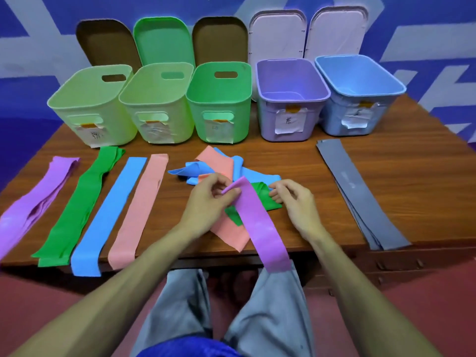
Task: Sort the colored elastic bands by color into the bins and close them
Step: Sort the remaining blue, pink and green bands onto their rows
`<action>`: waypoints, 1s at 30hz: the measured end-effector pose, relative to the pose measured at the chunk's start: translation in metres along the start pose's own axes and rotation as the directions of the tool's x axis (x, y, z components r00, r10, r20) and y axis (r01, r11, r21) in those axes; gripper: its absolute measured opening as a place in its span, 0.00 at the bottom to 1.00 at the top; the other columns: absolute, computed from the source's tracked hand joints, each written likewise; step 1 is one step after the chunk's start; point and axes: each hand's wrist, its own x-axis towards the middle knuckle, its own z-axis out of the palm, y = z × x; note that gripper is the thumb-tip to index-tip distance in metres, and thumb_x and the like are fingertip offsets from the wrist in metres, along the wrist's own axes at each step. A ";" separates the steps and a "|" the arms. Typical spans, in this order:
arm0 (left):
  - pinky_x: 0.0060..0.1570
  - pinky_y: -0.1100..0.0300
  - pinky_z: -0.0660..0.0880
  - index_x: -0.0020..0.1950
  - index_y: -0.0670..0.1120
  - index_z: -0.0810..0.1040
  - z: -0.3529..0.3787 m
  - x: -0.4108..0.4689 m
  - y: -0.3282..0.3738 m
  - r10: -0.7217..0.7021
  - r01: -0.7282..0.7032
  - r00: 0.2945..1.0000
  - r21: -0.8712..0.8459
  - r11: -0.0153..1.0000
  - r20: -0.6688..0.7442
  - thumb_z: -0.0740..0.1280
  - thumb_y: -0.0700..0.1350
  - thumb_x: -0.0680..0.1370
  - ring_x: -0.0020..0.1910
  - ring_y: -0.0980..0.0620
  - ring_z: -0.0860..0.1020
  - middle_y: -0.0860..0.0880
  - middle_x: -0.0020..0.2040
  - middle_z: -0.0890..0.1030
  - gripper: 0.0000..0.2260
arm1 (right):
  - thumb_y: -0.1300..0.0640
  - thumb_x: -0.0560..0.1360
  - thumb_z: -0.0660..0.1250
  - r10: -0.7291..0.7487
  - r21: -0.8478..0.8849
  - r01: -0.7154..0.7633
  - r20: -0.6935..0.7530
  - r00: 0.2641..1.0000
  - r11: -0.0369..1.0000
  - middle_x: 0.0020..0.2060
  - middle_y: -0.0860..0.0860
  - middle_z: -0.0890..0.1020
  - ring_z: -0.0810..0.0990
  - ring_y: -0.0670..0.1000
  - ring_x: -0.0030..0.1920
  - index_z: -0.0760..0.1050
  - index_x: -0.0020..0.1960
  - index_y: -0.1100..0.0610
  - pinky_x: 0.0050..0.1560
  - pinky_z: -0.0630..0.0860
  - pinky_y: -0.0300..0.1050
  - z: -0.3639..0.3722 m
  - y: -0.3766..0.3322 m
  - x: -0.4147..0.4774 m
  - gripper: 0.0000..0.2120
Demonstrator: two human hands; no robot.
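- purple band (257, 220) centre frame, tail hanging over near edge of table (386, 161)
- left hand (206, 199) pinching its top end; right hand (293, 199) loosely curled, fingertips at green band (260, 199), holding nothing afaict
- just behind: mixed pile (219, 166), blue/pink/green tangled
- sorted strips lower left, purple stack (38, 199) at far left; grey stack (360, 194) right
- bins across top, all open; purple bin (291, 99) upper right; lids (162, 39) propped behind
- step, I'd say: pulling purple free of pile
- next: lift clear without dragging the rest, lay on purple stack
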 end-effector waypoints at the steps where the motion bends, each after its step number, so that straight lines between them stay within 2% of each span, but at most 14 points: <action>1: 0.35 0.62 0.74 0.41 0.46 0.74 0.001 -0.003 0.006 -0.003 0.005 1.000 -0.070 0.998 0.017 0.70 0.39 0.74 0.34 0.56 0.77 0.50 0.36 0.78 0.06 | 0.53 0.77 0.62 -0.010 0.004 0.010 0.001 1.000 1.000 0.37 0.49 0.83 0.80 0.44 0.38 0.80 0.44 0.53 0.45 0.76 0.43 0.000 -0.001 -0.002 0.09; 3: 0.33 0.67 0.73 0.41 0.44 0.74 0.004 -0.006 0.020 0.025 -0.020 0.999 -0.130 0.991 0.033 0.70 0.36 0.73 0.30 0.59 0.76 0.50 0.34 0.77 0.07 | 0.46 0.75 0.61 -0.058 -0.007 0.058 -0.033 0.998 0.998 0.37 0.50 0.83 0.81 0.47 0.40 0.80 0.42 0.53 0.44 0.76 0.45 0.002 -0.003 -0.007 0.13; 6: 0.30 0.71 0.71 0.40 0.44 0.75 0.009 -0.011 0.041 0.070 -0.056 0.995 -0.171 0.984 0.077 0.71 0.35 0.72 0.29 0.60 0.75 0.49 0.34 0.77 0.08 | 0.46 0.74 0.62 -0.234 -0.112 0.215 -0.210 0.949 0.970 0.37 0.51 0.81 0.79 0.49 0.39 0.79 0.39 0.58 0.39 0.75 0.45 0.002 -0.008 -0.022 0.16; 8: 0.30 0.72 0.70 0.40 0.45 0.75 0.012 -0.014 0.053 0.117 -0.092 0.985 -0.179 0.979 0.130 0.72 0.34 0.71 0.29 0.60 0.74 0.50 0.33 0.77 0.08 | 0.48 0.74 0.62 -0.262 -0.059 0.256 -0.275 0.925 0.965 0.37 0.50 0.81 0.79 0.49 0.38 0.79 0.41 0.59 0.37 0.75 0.50 0.002 -0.019 -0.031 0.15; 9: 0.30 0.72 0.71 0.39 0.45 0.76 0.012 -0.016 0.057 0.137 -0.109 0.980 -0.183 0.977 0.145 0.72 0.33 0.71 0.29 0.60 0.74 0.51 0.32 0.77 0.09 | 0.48 0.74 0.62 -0.248 0.003 0.259 -0.279 0.928 0.966 0.36 0.48 0.81 0.79 0.48 0.37 0.79 0.42 0.59 0.36 0.75 0.49 0.002 -0.028 -0.035 0.15; 11: 0.30 0.72 0.70 0.38 0.46 0.77 0.009 -0.017 0.062 0.158 -0.128 0.976 -0.193 0.973 0.150 0.73 0.33 0.70 0.28 0.60 0.74 0.55 0.30 0.77 0.09 | 0.46 0.73 0.62 -0.218 0.133 0.257 -0.251 0.943 0.957 0.35 0.44 0.81 0.76 0.41 0.35 0.79 0.43 0.55 0.35 0.71 0.40 0.001 -0.053 -0.035 0.14; 13: 0.30 0.70 0.71 0.38 0.46 0.77 0.003 -0.018 0.066 0.180 -0.152 0.974 -0.196 0.969 0.137 0.74 0.34 0.69 0.29 0.57 0.75 0.53 0.31 0.78 0.09 | 0.46 0.71 0.64 -0.246 0.165 0.279 -0.197 0.949 0.946 0.34 0.42 0.81 0.75 0.39 0.34 0.79 0.42 0.52 0.34 0.70 0.37 -0.004 -0.078 -0.033 0.11; 17: 0.35 0.61 0.75 0.40 0.44 0.78 -0.011 -0.019 0.073 0.231 -0.209 0.968 -0.200 0.957 0.098 0.75 0.36 0.68 0.32 0.52 0.75 0.48 0.35 0.79 0.08 | 0.48 0.70 0.67 -0.359 0.096 0.359 -0.013 0.933 0.929 0.37 0.46 0.83 0.79 0.44 0.40 0.80 0.41 0.52 0.40 0.74 0.46 -0.010 -0.115 -0.033 0.08; 20: 0.37 0.56 0.76 0.41 0.46 0.77 -0.021 -0.020 0.074 0.251 -0.232 0.967 -0.241 0.942 0.051 0.75 0.36 0.68 0.34 0.48 0.76 0.44 0.38 0.79 0.09 | 0.54 0.69 0.71 -0.363 0.059 0.361 0.029 0.931 0.931 0.34 0.48 0.83 0.78 0.45 0.36 0.80 0.38 0.50 0.38 0.74 0.46 0.001 -0.135 -0.031 0.02; 23: 0.39 0.60 0.76 0.47 0.46 0.77 -0.032 -0.021 0.071 0.250 -0.230 0.968 -0.336 0.913 0.014 0.73 0.36 0.71 0.36 0.52 0.77 0.46 0.38 0.79 0.09 | 0.57 0.70 0.71 -0.384 0.069 0.384 -0.001 0.923 0.921 0.33 0.47 0.82 0.77 0.43 0.35 0.79 0.37 0.49 0.38 0.74 0.43 0.017 -0.157 -0.028 0.04; 26: 0.50 0.60 0.77 0.53 0.47 0.78 -0.042 -0.027 0.060 0.254 -0.217 0.965 -0.347 0.912 0.063 0.72 0.39 0.71 0.47 0.55 0.80 0.49 0.48 0.83 0.12 | 0.61 0.72 0.71 -0.405 0.133 0.405 -0.023 0.914 0.905 0.32 0.44 0.81 0.76 0.39 0.33 0.79 0.40 0.54 0.36 0.72 0.34 0.037 -0.184 -0.026 0.04; 30: 0.46 0.68 0.75 0.51 0.45 0.79 -0.054 -0.039 0.038 0.164 -0.121 0.979 -0.299 0.947 0.120 0.68 0.34 0.75 0.45 0.62 0.80 0.55 0.46 0.83 0.09 | 0.61 0.74 0.69 -0.335 0.290 0.336 -0.054 0.941 0.896 0.25 0.43 0.76 0.70 0.41 0.26 0.78 0.39 0.54 0.26 0.67 0.35 0.069 -0.213 -0.023 0.07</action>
